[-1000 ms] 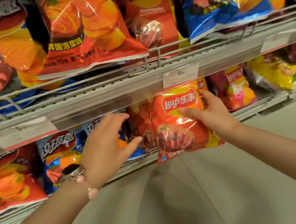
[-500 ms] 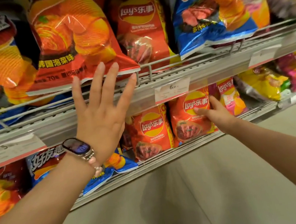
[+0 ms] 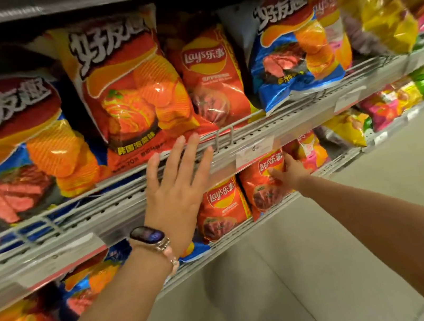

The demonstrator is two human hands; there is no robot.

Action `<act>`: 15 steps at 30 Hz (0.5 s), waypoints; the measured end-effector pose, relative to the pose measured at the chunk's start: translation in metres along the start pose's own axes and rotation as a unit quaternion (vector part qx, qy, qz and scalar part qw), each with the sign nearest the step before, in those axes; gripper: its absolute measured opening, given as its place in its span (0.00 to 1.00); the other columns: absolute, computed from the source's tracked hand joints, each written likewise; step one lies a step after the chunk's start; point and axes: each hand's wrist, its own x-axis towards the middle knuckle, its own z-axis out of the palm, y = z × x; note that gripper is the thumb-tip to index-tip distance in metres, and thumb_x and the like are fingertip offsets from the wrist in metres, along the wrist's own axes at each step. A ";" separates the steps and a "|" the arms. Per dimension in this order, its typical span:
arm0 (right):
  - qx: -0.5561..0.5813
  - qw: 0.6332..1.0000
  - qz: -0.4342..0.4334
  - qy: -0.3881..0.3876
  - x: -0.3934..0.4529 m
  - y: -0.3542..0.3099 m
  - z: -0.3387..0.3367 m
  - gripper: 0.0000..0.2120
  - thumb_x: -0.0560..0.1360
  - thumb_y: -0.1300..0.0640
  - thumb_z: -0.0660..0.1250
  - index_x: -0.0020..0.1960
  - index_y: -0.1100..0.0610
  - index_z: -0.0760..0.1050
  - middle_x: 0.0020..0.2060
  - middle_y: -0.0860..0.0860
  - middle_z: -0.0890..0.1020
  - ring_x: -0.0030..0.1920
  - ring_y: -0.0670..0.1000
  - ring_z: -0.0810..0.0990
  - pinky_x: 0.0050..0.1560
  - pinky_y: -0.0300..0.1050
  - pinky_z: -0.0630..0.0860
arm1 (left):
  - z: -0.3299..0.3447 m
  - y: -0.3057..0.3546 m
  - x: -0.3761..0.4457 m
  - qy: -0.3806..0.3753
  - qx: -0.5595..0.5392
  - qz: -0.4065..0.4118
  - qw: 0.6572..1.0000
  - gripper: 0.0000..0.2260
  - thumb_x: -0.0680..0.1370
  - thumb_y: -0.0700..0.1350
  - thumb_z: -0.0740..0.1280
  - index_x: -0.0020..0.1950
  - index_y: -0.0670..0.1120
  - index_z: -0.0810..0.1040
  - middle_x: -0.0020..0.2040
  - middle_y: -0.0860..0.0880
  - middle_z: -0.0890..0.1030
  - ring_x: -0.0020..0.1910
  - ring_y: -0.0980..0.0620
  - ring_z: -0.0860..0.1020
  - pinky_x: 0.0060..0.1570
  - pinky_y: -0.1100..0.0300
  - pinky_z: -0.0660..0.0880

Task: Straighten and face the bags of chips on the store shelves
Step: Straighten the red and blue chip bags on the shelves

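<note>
My left hand (image 3: 176,191), a watch on its wrist, is spread with straight fingers, the fingertips at the bottom edge of a big orange-red chip bag (image 3: 129,104) that leans forward on the upper wire shelf (image 3: 256,131). My right hand (image 3: 291,175) grips the right edge of a red Lay's bag (image 3: 261,197) standing on the lower shelf, thumb across its front. A second red Lay's bag (image 3: 221,208) stands upright just left of it.
On the upper shelf a red Lay's bag (image 3: 209,77) sits behind the orange one, between blue bags at the left (image 3: 8,142) and right (image 3: 292,59). Yellow and pink bags (image 3: 376,15) fill the right end. A price tag (image 3: 253,151) hangs above my right hand.
My left hand rose from the lower shelf to the orange-red bag's bottom edge. My right hand pushed the red Lay's bag back onto the lower shelf. The view tilted upward.
</note>
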 end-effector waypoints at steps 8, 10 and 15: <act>-0.033 0.996 0.006 0.086 -0.004 0.011 0.010 0.29 0.74 0.44 0.67 0.68 0.59 0.67 0.64 0.62 0.70 0.63 0.64 0.72 0.66 0.55 0.68 | -0.003 0.011 0.005 -0.011 0.034 -0.034 0.999 0.37 0.62 0.32 0.63 0.72 0.48 0.63 0.67 0.40 0.75 0.67 0.42 0.66 0.65 0.41 0.56; -0.017 0.997 -0.021 0.066 -0.007 0.010 0.002 0.27 0.74 0.47 0.68 0.68 0.60 0.67 0.63 0.62 0.72 0.62 0.64 0.73 0.64 0.54 0.69 | -0.009 0.015 0.007 -0.033 0.052 -0.044 0.997 0.39 0.61 0.32 0.66 0.72 0.48 0.63 0.65 0.40 0.76 0.64 0.41 0.72 0.63 0.41 0.57; 0.019 0.997 -0.050 -0.048 -0.037 -0.007 -0.030 0.26 0.76 0.59 0.65 0.71 0.59 0.63 0.61 0.59 0.77 0.62 0.61 0.75 0.61 0.49 0.69 | -0.030 0.027 0.023 -0.118 0.019 -0.108 0.987 0.46 0.56 0.45 0.80 0.71 0.43 0.64 0.57 0.40 0.77 0.56 0.42 0.70 0.56 0.42 0.68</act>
